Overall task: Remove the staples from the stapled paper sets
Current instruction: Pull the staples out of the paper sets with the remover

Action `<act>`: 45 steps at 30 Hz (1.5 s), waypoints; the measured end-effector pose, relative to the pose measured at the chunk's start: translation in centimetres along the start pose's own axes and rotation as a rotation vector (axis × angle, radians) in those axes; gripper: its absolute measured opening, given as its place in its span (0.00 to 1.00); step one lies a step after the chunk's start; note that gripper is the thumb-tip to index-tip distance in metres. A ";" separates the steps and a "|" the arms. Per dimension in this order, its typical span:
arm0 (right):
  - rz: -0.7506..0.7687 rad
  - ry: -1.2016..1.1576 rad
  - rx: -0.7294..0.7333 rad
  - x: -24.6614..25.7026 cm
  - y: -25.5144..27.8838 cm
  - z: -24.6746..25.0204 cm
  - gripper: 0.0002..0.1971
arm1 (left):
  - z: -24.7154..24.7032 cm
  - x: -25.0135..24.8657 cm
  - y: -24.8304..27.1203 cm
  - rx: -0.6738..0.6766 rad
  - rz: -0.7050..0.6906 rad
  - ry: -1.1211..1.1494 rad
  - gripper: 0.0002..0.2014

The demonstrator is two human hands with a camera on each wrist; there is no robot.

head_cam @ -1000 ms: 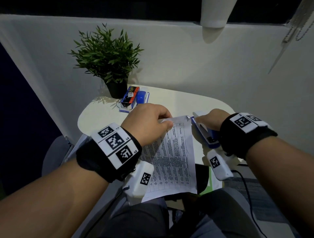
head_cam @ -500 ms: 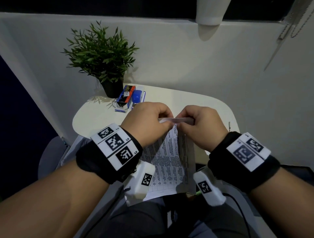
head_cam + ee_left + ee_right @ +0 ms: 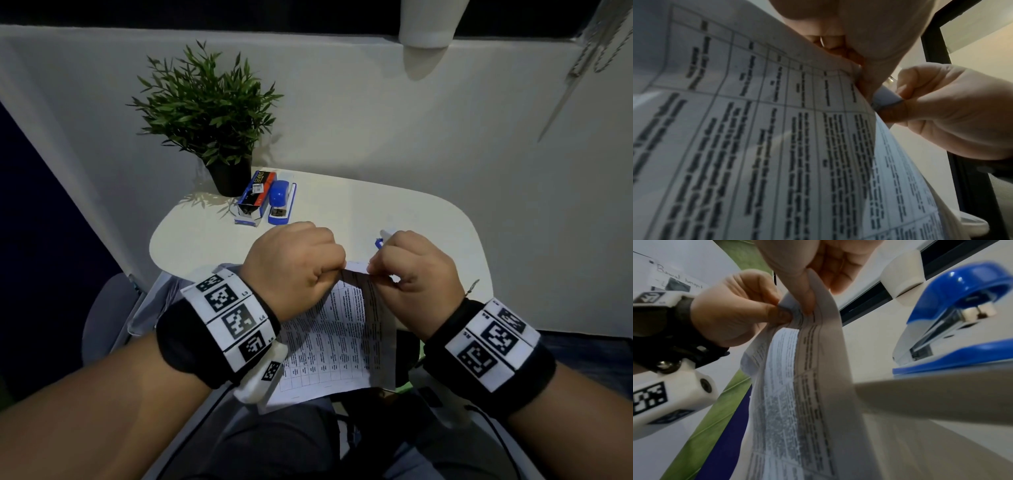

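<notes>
Over the paper set (image 3: 346, 335), both fists (image 3: 294, 270) pinching.

We see a small cream table (image 3: 428, 219) with rounded corners against a white wall (image 3: 376, 113). A dark window strip (image 3: 239, 12) runs along the top, bead cords (image 3: 603, 44) hanging at right. Potted green plant (image 3: 209, 113) stands at the table's back left. Light is dim.

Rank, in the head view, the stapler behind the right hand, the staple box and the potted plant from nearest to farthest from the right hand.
From the right hand:
1. Stapler, just behind the knuckles, mostly hidden.
2. Staple box, across the table to the left, beside another blue stapler.
3. Potted plant, at the far left corner by the wall.
</notes>
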State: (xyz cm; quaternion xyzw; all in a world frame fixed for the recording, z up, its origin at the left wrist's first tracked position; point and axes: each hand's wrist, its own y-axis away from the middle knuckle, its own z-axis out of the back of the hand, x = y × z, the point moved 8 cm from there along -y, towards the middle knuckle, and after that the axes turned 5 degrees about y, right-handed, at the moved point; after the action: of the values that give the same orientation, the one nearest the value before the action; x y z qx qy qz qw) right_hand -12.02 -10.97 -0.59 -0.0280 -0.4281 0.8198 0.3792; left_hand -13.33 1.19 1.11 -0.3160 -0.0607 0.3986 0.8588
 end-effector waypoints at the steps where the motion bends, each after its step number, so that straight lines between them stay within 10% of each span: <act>1: -0.005 -0.001 -0.008 0.0 0.0 0.1 0.09 | 0.1 0.0 0.0 -0.013 -0.006 0.007 0.04; 13: -0.027 -0.031 -0.008 0.3 -0.4 -1.2 0.06 | 0.8 1.2 0.8 0.006 0.094 -0.006 0.06; 23: -0.077 -0.071 0.116 4.7 -3.4 -6.5 0.08 | 1.8 8.4 5.5 0.535 0.477 -0.121 0.11; 37: -0.141 0.172 0.791 13.1 -7.2 -25.1 0.43 | 28.3 19.3 21.9 -0.032 1.017 -0.309 0.06; 45: -0.031 0.440 0.885 14.0 -5.7 -29.3 0.46 | 24.5 23.5 27.2 -0.328 1.049 -0.349 0.13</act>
State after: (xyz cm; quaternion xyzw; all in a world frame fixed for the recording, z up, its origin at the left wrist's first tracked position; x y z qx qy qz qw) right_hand -7.65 20.00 -11.09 -0.0303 0.0510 0.8920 0.4482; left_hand -23.75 43.44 1.04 -0.3625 -0.0975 0.8028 0.4632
